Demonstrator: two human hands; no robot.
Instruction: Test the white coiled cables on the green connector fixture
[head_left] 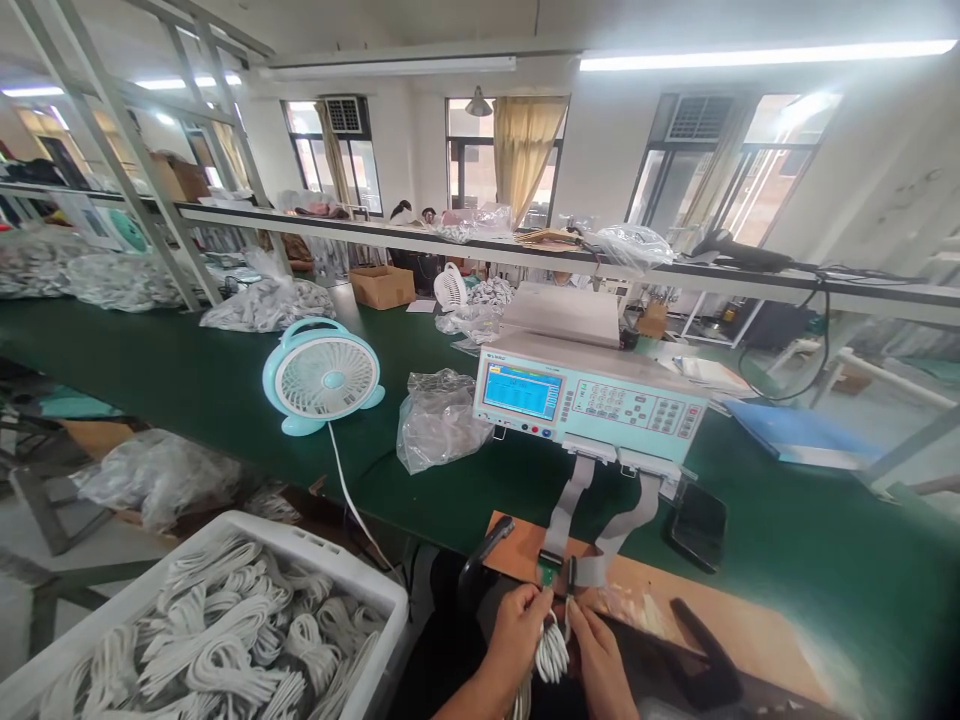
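My left hand (517,630) and my right hand (598,645) are close together at the bottom of the view, both gripping a coiled white cable (553,652). The cable ends are held up at two small connectors (559,572) on grey ribbon leads (570,500). The leads hang from a pale blue tester (592,400) with a lit screen and keypad. The connectors sit on a brown board (750,630) at the green table's near edge.
A white crate (375,590) full of coiled white cables stands at the lower left. On the green table (187,370) are a small blue fan (321,375), a plastic bag (439,418), a black phone (697,525) and a blue folder (795,432). A shelf rail (525,255) crosses behind.
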